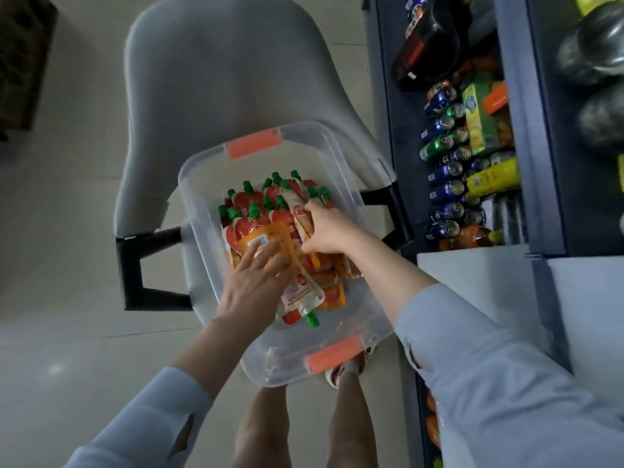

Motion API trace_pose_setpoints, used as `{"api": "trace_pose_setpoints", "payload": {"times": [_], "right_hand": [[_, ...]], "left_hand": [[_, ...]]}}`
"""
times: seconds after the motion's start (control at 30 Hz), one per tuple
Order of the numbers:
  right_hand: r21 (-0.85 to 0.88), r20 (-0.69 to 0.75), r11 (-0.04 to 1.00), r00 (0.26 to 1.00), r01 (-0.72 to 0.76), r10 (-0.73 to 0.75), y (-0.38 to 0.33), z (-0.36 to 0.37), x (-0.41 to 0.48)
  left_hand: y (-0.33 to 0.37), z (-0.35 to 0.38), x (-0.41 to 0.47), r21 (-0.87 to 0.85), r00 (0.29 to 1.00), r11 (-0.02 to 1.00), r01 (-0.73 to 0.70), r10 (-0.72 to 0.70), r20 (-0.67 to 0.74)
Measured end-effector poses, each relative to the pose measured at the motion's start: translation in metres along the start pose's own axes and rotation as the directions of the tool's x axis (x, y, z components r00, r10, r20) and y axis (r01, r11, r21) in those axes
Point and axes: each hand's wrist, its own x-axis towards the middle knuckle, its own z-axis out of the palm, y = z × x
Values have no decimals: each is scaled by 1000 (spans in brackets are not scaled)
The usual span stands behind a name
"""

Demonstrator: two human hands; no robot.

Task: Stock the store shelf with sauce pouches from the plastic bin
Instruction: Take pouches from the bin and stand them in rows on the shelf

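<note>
Grey chair (209, 79) seat: clear plastic bin (194, 197) of sauce pouches (251, 219). Left hand (253, 278), fingers spread, flat on pouches; right hand (326, 231) grips one pouch (294, 203) alongside.

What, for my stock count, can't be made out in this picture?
Head view:
- Number of green-capped red-and-orange sauce pouches: they overlap in the clear plastic bin, and the left hand and right hand cover some.
- Pouch label text: blurred, too small.
- Dark blue store shelf: cut off by the right edge.
</note>
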Motion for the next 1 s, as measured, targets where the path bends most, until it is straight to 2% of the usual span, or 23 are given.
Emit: {"api": "trace_pose_setpoints", "payload": {"times": [0.13, 0.2, 0.33, 0.4, 0.47, 0.5, 0.57, 0.63, 0.73, 0.83, 0.9, 1.0], "right_hand": [[-61, 122, 997, 991, -56, 63, 11, 10, -4], [-29, 49, 997, 997, -67, 68, 4, 21, -2], [-38, -227, 993, 969, -109, 98, -5, 38, 4], [66, -269, 995, 959, -71, 87, 5, 37, 0], [254, -263, 967, 962, -7, 76, 17, 29, -17], [390, -251, 920, 965, 26, 79, 22, 24, -31], [688, -202, 721, 976, 83, 79, 33, 15, -66], [847, -159, 524, 983, 90, 89, 44, 9, -101], [920, -196, 374, 965, 120, 172, 58, 3, -147], [951, -276, 225, 912, 213, 304, 70, -11, -195], [944, -328, 165, 868, 286, 372, 79, -22, -227], [913, -409, 187, 798, 364, 443, 87, -33, -277]], "left_hand": [[-3, 1, -14, 103, 999, 994, 29, -27, -24], [-2, 4, -17, 145, 1000, 989, 12, -9, -25], [-6, 6, -8, 178, 999, 984, 0, 6, -34], [-10, 6, -7, 163, 998, 986, -47, 54, -42], [-14, 6, -9, 138, 993, 986, -96, 104, -54], [-15, 7, -11, 122, 989, 986, -112, 122, -79], [-14, 3, -16, 95, 988, 988, -121, 129, -81], [-11, -4, -21, 53, 989, 993, -101, 106, -104], [4, -28, -34, -111, 978, 990, -82, 59, -198], [28, -55, -51, -253, 956, 964, -85, 7, -294], [45, -71, -59, -413, 966, 910, -34, -76, -247], [69, -99, -65, -654, 967, 749, 105, -229, -107]]}}
